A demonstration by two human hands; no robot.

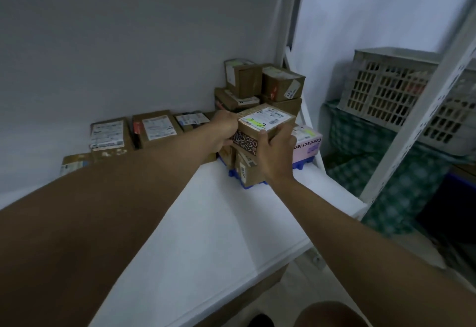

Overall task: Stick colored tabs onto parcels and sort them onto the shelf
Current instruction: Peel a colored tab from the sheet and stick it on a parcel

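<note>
A small brown cardboard parcel (265, 124) with a white shipping label and a green tab (253, 122) on top is held over the white shelf (206, 223). My left hand (225, 131) grips its left side. My right hand (277, 154) grips its near right corner, thumb on the top edge. The parcel sits at the top of a stack of boxes (244, 169) at the shelf's back right; whether it rests on them I cannot tell.
More parcels are piled behind (270, 82). Flat parcels (154, 128) lie along the wall to the left. A pink box (306, 146) stands to the right. A perforated shelf post (422, 118) and grey crate (386, 90) stand on the right.
</note>
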